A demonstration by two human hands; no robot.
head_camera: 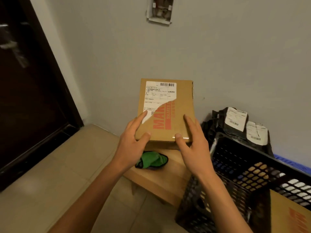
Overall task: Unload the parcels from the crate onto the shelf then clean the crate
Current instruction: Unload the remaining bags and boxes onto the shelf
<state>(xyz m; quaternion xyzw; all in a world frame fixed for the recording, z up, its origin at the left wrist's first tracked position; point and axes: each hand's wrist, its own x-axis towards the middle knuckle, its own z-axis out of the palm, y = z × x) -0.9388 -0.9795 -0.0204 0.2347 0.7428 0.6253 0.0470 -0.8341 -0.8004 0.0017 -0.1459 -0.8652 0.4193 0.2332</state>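
Together, left hand (134,138) and right hand (193,145) grip a cardboard parcel (168,105) beside the black crate (249,175).

A single wide-angle view is given from head height, directed forward and steeply downward into a room corner. The grey painted wall (218,47) is faced straight on, with the dark brown door (30,98) kept along the left border. The low pale wooden shelf (161,175) is seen from above, its near edge crossing the lower middle. Both forearms rise from the bottom border at close range. The black plastic lattice crate (235,179) is cut off at the lower right. Straight lines are bowed near the borders.
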